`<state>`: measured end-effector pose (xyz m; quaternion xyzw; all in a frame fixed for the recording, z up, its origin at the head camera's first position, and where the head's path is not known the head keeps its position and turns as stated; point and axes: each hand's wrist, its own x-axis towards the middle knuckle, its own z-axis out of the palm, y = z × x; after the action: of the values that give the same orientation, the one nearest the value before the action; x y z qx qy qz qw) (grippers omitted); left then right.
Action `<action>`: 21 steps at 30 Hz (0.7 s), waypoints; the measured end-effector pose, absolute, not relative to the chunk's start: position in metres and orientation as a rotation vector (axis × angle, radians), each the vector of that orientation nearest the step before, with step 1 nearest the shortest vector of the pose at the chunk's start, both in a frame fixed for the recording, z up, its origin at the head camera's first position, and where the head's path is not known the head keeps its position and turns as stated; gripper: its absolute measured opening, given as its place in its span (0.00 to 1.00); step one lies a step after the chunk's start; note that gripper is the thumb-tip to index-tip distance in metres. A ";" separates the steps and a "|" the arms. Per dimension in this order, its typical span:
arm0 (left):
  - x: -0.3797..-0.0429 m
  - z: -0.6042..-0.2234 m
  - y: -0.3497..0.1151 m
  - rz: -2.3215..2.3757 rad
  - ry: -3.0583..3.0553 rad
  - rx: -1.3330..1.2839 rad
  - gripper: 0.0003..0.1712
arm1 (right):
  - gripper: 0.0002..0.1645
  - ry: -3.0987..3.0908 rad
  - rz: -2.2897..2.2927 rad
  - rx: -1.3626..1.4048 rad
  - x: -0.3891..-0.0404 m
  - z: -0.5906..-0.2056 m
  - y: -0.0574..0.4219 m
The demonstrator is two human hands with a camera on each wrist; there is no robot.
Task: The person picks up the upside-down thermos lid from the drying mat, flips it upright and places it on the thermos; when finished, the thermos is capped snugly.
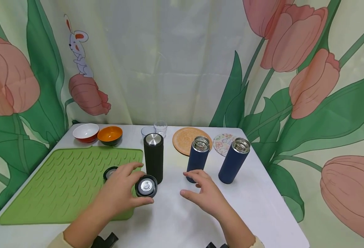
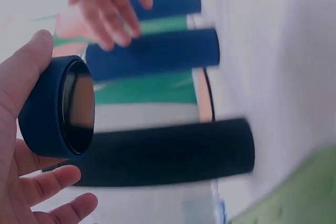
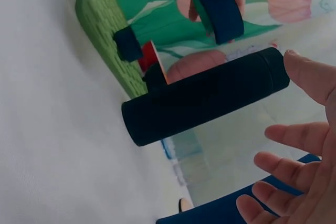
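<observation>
- Two hands are over the white counter (image 1: 169, 217): the left hand (image 1: 120, 187) pinches a dark blue lid (image 1: 146, 186) by its side wall, thumb opposite fingers, metal-centred inner side up.
- The right hand (image 1: 204, 194) holds nothing; its thumb and fingers are spread apart, close to the left blue bottle (image 1: 197, 160). Whether they touch it cannot be told.
- For good handling, the left grip belongs on the outer wall, away from the inner rim, with the lid level and only light pressure.
- The lid is just in front of the black bottle (image 1: 154, 162), so it is best lifted or drawn nearer before any sideways move; a knock could tip that bottle.
- The right blue bottle (image 1: 233, 163) stands farther right, uncapped like the left one; care is needed around both.
- A second lid (image 1: 109, 172) sits on the green mat (image 1: 73, 189), partly hidden behind the left hand.
- At the far side are two bowls (image 1: 110, 135), two clear glasses (image 1: 160, 128), a round brown board (image 1: 180, 139) and a floral disc (image 1: 223, 143), all beyond the hands' immediate path.
</observation>
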<state>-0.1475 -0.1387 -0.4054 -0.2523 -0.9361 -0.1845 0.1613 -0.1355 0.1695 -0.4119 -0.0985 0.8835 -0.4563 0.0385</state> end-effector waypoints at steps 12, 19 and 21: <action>-0.146 -0.412 -0.086 -0.796 -2.725 -0.820 0.47 | 0.38 2.664 -1.418 -0.473 -0.135 -0.421 0.170; -0.147 -0.412 -0.074 -0.840 -2.740 -0.855 0.45 | 0.38 2.600 -1.460 -0.536 -0.135 -0.423 0.168; -0.148 -0.411 -0.073 -0.844 -2.735 -0.864 0.45 | 0.38 2.590 -1.463 -0.547 -0.136 -0.423 0.167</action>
<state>-0.1475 -0.0732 -0.4113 -0.2880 -0.9122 -0.2814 0.0757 -0.1356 0.1674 -0.4235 -0.1805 0.8549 -0.4829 0.0584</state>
